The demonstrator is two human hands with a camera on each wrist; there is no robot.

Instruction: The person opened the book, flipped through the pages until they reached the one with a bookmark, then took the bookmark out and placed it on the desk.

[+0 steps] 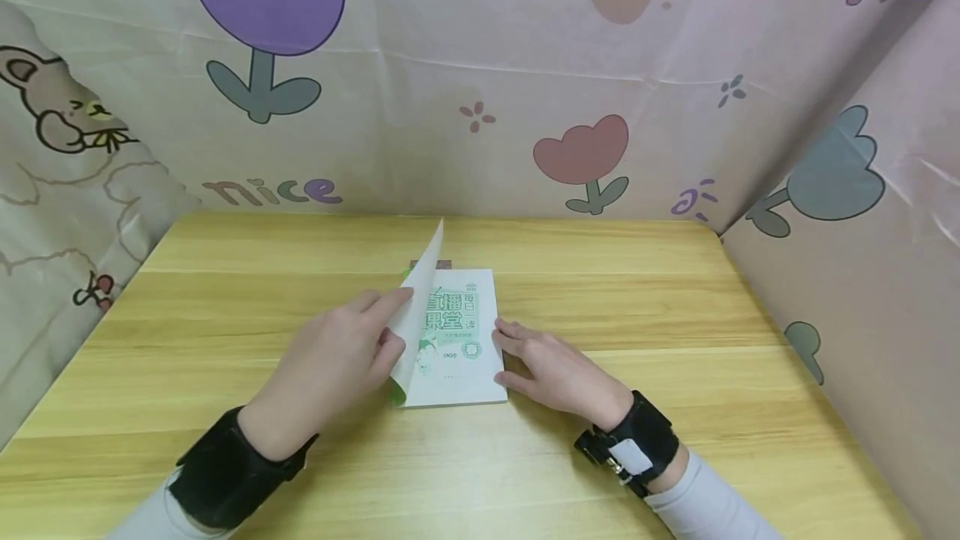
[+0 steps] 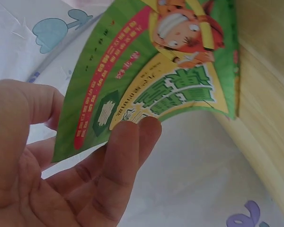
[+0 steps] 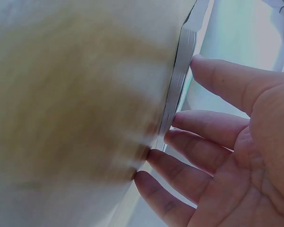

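Observation:
A thin paperback book (image 1: 457,382) lies on the table, its front cover (image 1: 408,336) lifted and turned partway to the left. Green print with Chinese characters shows on the white first page. My left hand (image 1: 337,361) holds the cover by its free edge, with fingers on both sides of it. In the left wrist view the cover's green outer face (image 2: 146,61) bends in a curve and carries a cartoon figure. The fingertips of my right hand (image 1: 551,369) rest against the book's right edge; the page block (image 3: 177,80) is beside them in the right wrist view.
The light wood table (image 1: 600,273) spreads around the book. Behind it and at both sides hangs a pale cloth (image 1: 420,140) printed with flowers and hearts. A small reddish-brown piece (image 1: 442,264) sticks out past the book's far edge.

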